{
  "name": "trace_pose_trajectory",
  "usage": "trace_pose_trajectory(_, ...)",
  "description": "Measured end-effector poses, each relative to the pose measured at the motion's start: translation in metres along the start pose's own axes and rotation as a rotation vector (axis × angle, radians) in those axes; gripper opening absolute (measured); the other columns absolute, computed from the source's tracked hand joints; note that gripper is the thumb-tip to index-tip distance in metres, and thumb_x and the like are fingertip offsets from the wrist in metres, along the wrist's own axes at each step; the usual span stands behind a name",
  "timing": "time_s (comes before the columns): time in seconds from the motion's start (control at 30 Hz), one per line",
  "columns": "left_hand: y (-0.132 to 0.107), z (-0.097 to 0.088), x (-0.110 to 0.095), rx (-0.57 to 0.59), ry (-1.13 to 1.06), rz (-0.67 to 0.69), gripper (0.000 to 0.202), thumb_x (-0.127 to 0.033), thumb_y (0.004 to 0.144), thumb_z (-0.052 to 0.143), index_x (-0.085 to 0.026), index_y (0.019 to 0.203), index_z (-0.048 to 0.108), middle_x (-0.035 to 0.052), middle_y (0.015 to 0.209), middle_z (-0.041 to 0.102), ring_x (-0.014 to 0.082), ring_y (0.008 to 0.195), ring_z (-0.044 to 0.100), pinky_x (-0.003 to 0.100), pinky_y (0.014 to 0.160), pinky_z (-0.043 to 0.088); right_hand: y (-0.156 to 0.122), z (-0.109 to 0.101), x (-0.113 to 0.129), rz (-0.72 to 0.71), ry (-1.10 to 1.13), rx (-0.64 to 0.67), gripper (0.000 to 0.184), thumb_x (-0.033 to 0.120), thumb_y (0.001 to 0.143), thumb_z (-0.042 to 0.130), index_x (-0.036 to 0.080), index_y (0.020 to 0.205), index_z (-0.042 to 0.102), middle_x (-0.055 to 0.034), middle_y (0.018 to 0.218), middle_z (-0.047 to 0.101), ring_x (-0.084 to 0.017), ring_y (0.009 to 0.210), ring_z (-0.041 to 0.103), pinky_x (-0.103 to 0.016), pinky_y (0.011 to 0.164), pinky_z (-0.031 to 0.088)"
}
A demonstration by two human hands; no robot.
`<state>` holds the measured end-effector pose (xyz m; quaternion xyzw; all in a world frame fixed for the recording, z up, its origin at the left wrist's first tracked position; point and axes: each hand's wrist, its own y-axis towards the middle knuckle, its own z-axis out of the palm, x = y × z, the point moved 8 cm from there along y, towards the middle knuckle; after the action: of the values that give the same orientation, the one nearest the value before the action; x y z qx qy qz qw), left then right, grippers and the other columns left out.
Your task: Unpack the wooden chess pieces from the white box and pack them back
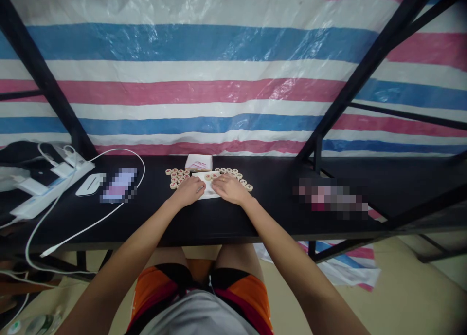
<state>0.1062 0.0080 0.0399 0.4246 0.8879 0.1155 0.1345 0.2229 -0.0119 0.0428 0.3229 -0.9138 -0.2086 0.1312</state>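
A small white paper board (209,193) lies on the black table (219,218) between my hands. My left hand (189,190) rests palm down on its left edge, fingers loosely curled. My right hand (228,186) lies on its right edge, fingers stretched toward the pieces. Several round wooden game discs (177,177) with red and dark marks sit in a cluster left of the board. Another row of discs (237,175) curves along the far right side. A small white box (198,162) stands behind the board.
A white power strip with plugs (51,189), a white cable (109,213), a white mouse (89,184) and a blurred phone (118,185) sit at left. A blurred object (330,197) lies at right. Black frame bars (365,72) and a striped tarp (219,82) rise behind.
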Motion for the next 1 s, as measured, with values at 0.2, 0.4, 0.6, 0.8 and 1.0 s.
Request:
trace_pose_trajectory(0.2, -0.002, -0.001, 0.002, -0.043, -0.004, -0.032, 0.03, -0.031, 0.09, 0.05, -0.016, 0.113, 0.063, 0.0114, 0.105, 0.064, 0.0261, 0.103, 0.057, 0.04, 0.092, 0.043, 0.001, 0.004, 0.019, -0.086, 0.012, 0.024, 0.031, 0.013, 0.087, 0.042, 0.017, 0.105, 0.066, -0.0083, 0.096, 0.069, -0.021, 0.096, 0.059, -0.037, 0.092, 0.04)
trace_pose_trajectory(0.4, -0.002, -0.001, 0.005, -0.073, -0.025, -0.056, 0.034, -0.038, 0.089, 0.054, -0.017, 0.114, 0.063, 0.0114, 0.107, 0.064, 0.027, 0.105, 0.056, 0.042, 0.093, 0.042, 0.001, 0.002, 0.007, 0.007, -0.062, -0.046, 0.033, 0.008, 0.085, 0.038, 0.017, 0.099, 0.067, -0.0091, 0.092, 0.067, -0.022, 0.093, 0.054, -0.037, 0.087, 0.04)
trace_pose_trajectory(0.6, 0.0, 0.003, 0.01, -0.069, -0.064, -0.066, 0.037, -0.042, 0.085, 0.06, -0.017, 0.112, 0.065, 0.0107, 0.108, 0.065, 0.0259, 0.103, 0.058, 0.038, 0.092, 0.043, 0.003, 0.002, 0.022, -0.053, -0.047, -0.002, 0.025, 0.022, 0.088, 0.044, 0.017, 0.09, 0.069, -0.0081, 0.082, 0.066, -0.022, 0.088, 0.053, -0.039, 0.091, 0.037)
trace_pose_trajectory(0.8, 0.003, 0.003, 0.011, -0.008, -0.097, -0.111, 0.028, -0.041, 0.082, 0.064, -0.02, 0.099, 0.072, 0.0077, 0.092, 0.07, 0.0238, 0.094, 0.062, 0.034, 0.087, 0.044, 0.004, 0.005, 0.03, -0.089, 0.008, 0.056, 0.025, 0.018, 0.085, 0.045, 0.016, 0.096, 0.068, -0.0092, 0.09, 0.066, -0.022, 0.094, 0.054, -0.038, 0.092, 0.038)
trace_pose_trajectory(1.0, 0.004, 0.002, 0.011, 0.008, -0.156, -0.152, 0.025, -0.039, 0.082, 0.064, -0.021, 0.098, 0.072, 0.0055, 0.091, 0.073, 0.0223, 0.092, 0.064, 0.032, 0.088, 0.045, 0.001, 0.009, 0.031, -0.145, 0.021, 0.062, 0.032, 0.013, 0.081, 0.044, 0.017, 0.105, 0.065, -0.0088, 0.095, 0.065, -0.021, 0.096, 0.055, -0.038, 0.092, 0.04)
